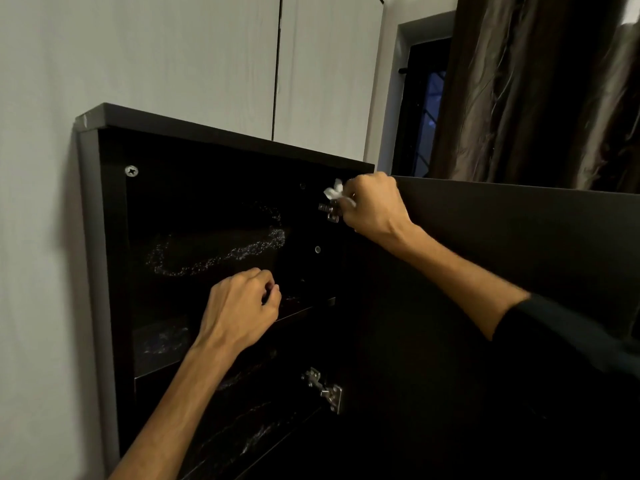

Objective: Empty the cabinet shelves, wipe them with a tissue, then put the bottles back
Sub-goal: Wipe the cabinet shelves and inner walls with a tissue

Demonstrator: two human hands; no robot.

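A dark wall cabinet (104, 209) hangs open against a pale wall, its door (512, 258) swung out to the right. The right hand (372, 207) is up at the top right corner of the cabinet's interior, fingers curled tightly round a crumpled white tissue (334, 192), a tuft of which sticks out to the left of the knuckles. That hand and the tissue sit right at the upper hinge (329, 213), touching or just beside it; the exact contact is hidden by the fingers. The left hand (242, 306) is lower and further left, well apart from the tissue, hovering in front of the edge of the upper shelf (308, 308). Its fingers are curled in with the thumb against the fingertips; whether something small is pinched there cannot be told in the dim light. Both forearms reach in from the near edge, the right one coming out of a dark sleeve (561, 327). On the cabinet's back panel, between the two hands and to the left, a looping smear of pale specks (221, 254) shows. A screw head (131, 171) sits at the top left corner of the interior, and a lower hinge (323, 389) gleams below the left hand. Further shelf edges run lower down in shadow. A brown curtain (540, 88) hangs at the far right.
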